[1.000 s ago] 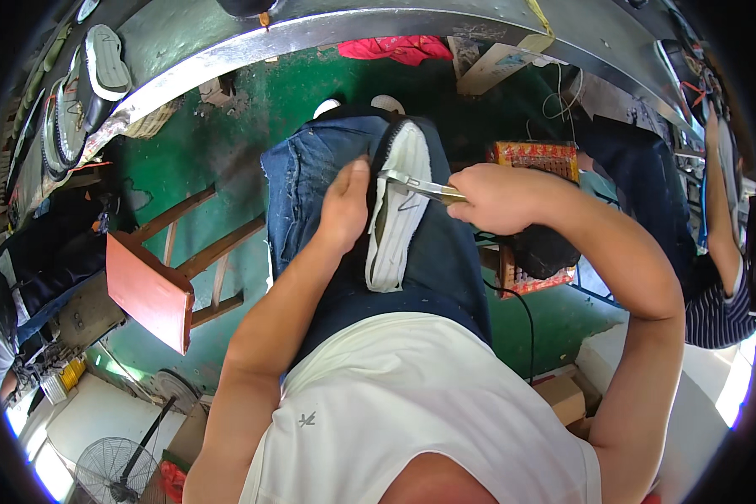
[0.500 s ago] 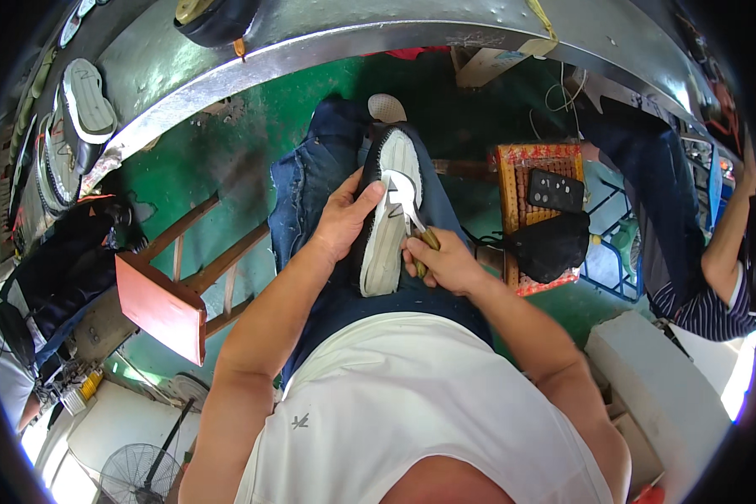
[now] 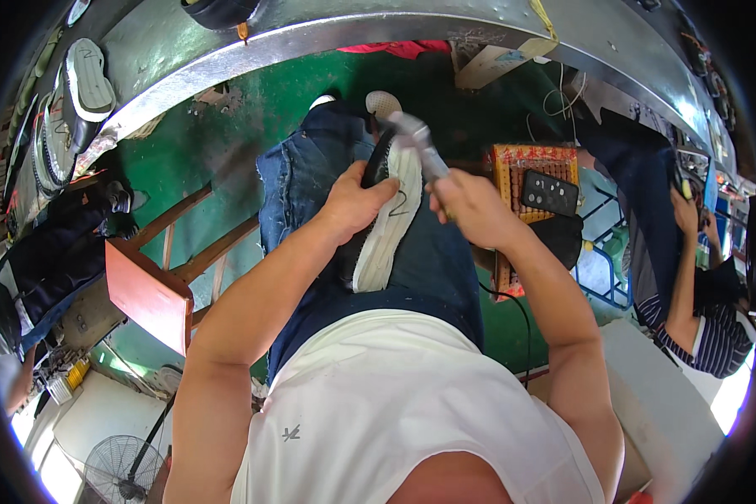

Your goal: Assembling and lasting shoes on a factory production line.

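Note:
A dark shoe [image 3: 386,244] lies sole up across my lap, its pale grooved sole facing me with a dark pen mark on it. My left hand [image 3: 355,202] grips the shoe's left side, thumb pressed on the sole's edge. In my right hand [image 3: 475,206] is a pair of metal pincers [image 3: 428,153], held to the right of the shoe. Their head is blurred by motion and overlaps the far end of the sole; the handles are hidden in my closed fingers.
A metal-edged bench [image 3: 286,38] curves across the far side, with several shoes [image 3: 91,80] at its left. To the right, a beaded stool seat [image 3: 512,172] carries a black phone-like device [image 3: 550,192] and a black bag. A wooden stool [image 3: 147,294] stands left; a person [image 3: 689,252] works at far right.
The pincers have moved from flat over the middle of the sole to its far end, with my right hand shifted up and right. My left hand still holds the shoe, which is slightly more tilted.

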A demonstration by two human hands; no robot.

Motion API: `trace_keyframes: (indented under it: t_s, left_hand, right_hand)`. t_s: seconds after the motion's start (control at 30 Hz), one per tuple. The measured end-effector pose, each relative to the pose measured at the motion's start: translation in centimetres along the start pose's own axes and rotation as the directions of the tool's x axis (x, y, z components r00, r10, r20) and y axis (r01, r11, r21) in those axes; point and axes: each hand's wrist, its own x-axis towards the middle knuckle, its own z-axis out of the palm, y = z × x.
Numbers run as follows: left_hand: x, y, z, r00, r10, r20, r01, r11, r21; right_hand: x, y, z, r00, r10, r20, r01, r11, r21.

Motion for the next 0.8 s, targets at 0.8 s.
trace_keyframes:
  t_s: [0.8]
  left_hand:
    - [1.0, -1.1, -1.5, 0.986, 0.034, 0.163, -0.020, 0.996, -0.082]
  right_hand:
    - [-7.2, 3.0, 4.3, 0.988, -0.054, 0.143, 0.125, 0.826, -0.549]
